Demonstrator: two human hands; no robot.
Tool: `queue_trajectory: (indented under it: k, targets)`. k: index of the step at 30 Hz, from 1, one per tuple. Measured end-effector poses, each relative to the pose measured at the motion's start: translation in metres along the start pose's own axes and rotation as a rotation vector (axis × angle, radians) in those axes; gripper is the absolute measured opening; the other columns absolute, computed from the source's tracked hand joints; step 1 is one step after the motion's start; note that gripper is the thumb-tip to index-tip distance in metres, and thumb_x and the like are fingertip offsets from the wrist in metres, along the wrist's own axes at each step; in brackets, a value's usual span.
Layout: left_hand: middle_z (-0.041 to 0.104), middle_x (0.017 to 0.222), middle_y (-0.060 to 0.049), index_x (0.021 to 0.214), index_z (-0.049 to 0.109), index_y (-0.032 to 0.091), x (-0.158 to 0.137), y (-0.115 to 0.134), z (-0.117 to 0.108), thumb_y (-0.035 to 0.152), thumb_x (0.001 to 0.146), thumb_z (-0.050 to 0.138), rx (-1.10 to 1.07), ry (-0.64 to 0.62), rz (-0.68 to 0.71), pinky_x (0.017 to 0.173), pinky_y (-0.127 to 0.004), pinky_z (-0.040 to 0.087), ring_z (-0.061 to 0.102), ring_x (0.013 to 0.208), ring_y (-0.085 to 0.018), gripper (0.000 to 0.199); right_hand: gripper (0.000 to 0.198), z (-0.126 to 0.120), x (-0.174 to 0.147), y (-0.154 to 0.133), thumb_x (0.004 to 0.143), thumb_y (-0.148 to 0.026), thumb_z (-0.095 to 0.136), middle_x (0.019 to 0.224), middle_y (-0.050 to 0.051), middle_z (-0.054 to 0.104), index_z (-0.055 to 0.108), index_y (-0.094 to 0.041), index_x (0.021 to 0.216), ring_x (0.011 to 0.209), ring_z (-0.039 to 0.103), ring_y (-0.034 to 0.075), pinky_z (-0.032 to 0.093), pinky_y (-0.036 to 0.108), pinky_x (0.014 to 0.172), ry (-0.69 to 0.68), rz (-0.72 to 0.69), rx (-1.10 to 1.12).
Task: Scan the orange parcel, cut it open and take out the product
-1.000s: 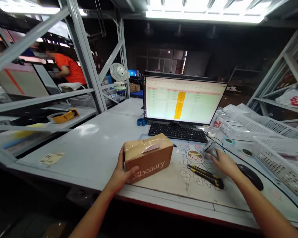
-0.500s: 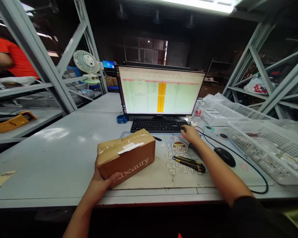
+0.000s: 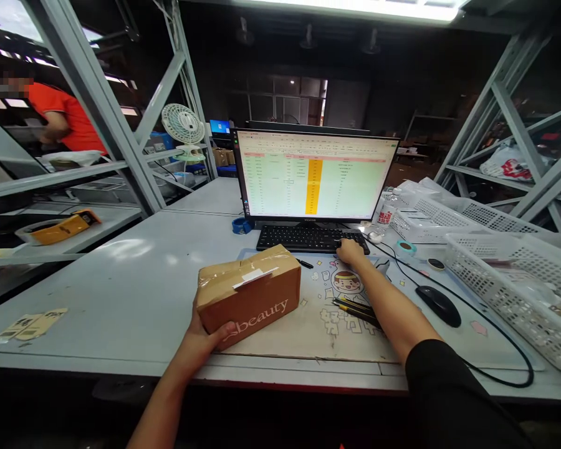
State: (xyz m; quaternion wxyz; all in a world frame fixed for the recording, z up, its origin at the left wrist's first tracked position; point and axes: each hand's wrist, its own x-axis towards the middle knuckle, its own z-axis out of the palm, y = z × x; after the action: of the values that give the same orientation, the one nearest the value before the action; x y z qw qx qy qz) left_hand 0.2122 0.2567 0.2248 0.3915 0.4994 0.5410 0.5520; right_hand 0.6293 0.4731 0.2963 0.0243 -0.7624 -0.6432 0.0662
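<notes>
while left hand (image 3: 204,340) grips the box (image 3: 250,293), right hand (image 3: 350,251) rests open on keyboard (image 3: 308,239).

1. My left hand (image 3: 204,337) is curled in a grip, thumb on the near face and fingers behind; the bare forearm runs back down toward me.
2. My right hand (image 3: 350,251) lies palm down, fingers forward, arm stretched far out, with a black sleeve above the elbow.

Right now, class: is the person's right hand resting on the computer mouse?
No, the right hand is at the keyboard; the mouse lies untouched.
</notes>
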Motion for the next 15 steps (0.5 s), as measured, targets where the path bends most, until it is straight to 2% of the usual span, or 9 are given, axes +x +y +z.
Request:
queue_trajectory:
  k: [4,6,8,10,12,15]
  targets:
    - [0.053,0.157,-0.018,0.166,0.033,0.023,0.003,-0.003,-0.004,0.063,0.067,0.096,0.029,-0.024,0.006,0.13,-0.057,0.037,0.048,0.15,-0.043,0.124,0.04,-0.011,-0.001,-0.012,0.106,-0.042,0.068,0.139,0.013,0.067,0.066,-0.016,0.137,0.124,0.067,0.028,0.056,0.052,0.107,-0.048,-0.029,-0.012]
    - [0.054,0.157,-0.019,0.164,0.035,0.022,0.002,-0.001,-0.004,0.064,0.065,0.097,0.023,-0.024,0.012,0.129,-0.057,0.039,0.048,0.15,-0.043,0.124,0.041,-0.016,-0.015,-0.016,0.107,-0.041,0.066,0.139,0.016,0.067,0.066,-0.014,0.137,0.124,0.067,0.029,0.055,0.051,0.107,-0.054,-0.065,-0.021]
    - [0.055,0.156,-0.018,0.162,0.04,0.022,-0.001,0.003,-0.002,0.064,0.066,0.096,-0.004,-0.012,0.017,0.127,-0.055,0.041,0.048,0.15,-0.043,0.119,0.04,-0.017,-0.042,-0.014,0.106,-0.037,0.064,0.14,0.019,0.068,0.067,-0.014,0.138,0.126,0.067,0.031,0.054,0.047,0.106,-0.052,-0.147,-0.026]
    - [0.057,0.155,-0.018,0.16,0.043,0.022,-0.004,0.007,0.001,0.063,0.067,0.096,-0.04,-0.001,0.014,0.126,-0.053,0.044,0.049,0.15,-0.042,0.115,0.039,-0.014,-0.078,-0.002,0.104,-0.036,0.063,0.137,0.019,0.071,0.071,-0.016,0.137,0.125,0.068,0.033,0.053,0.042,0.103,-0.06,-0.255,-0.029]
    - [0.059,0.153,-0.018,0.158,0.044,0.021,-0.006,0.01,0.003,0.061,0.065,0.098,-0.069,0.001,-0.005,0.125,-0.053,0.045,0.052,0.147,-0.042,0.115,0.039,-0.008,-0.11,0.017,0.103,-0.039,0.061,0.127,0.015,0.077,0.072,-0.022,0.137,0.118,0.072,0.032,0.054,0.04,0.096,-0.077,-0.329,-0.031]
    - [0.059,0.152,-0.018,0.154,0.048,0.02,-0.007,0.01,0.004,0.062,0.063,0.099,-0.069,0.006,-0.024,0.127,-0.053,0.044,0.053,0.147,-0.042,0.113,0.045,-0.006,-0.134,0.042,0.104,-0.034,0.055,0.129,0.015,0.076,0.066,-0.021,0.146,0.117,0.072,0.032,0.053,0.039,0.095,-0.035,-0.298,-0.03]
